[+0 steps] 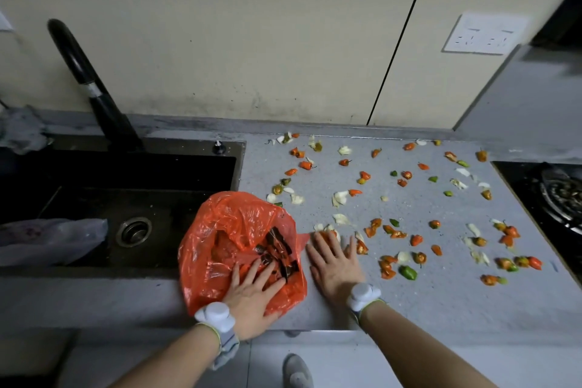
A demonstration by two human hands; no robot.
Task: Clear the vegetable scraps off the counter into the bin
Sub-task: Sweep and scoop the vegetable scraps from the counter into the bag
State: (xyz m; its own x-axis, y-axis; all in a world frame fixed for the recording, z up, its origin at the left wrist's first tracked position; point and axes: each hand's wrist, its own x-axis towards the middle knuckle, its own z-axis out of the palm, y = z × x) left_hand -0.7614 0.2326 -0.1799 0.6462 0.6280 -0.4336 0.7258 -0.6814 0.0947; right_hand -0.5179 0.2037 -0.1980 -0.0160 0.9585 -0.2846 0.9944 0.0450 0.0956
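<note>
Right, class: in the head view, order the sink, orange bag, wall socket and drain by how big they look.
Largest to smallest:
sink
orange bag
wall socket
drain
The socket sits farther away, so this ranks its look only.

Black sink (141,167), 9 o'clock; black faucet (94,94), 10; wall socket (482,35), 2; stove burner (560,195), 3; shoe (296,370), 6.

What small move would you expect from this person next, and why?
Probably the right hand sweeps the nearest scraps leftward into the orange bag. The hand lies flat on the counter with its fingers at those pieces, right beside the bag's edge, while the left hand presses the bag down. Most other pieces lie scattered farther right.
</note>
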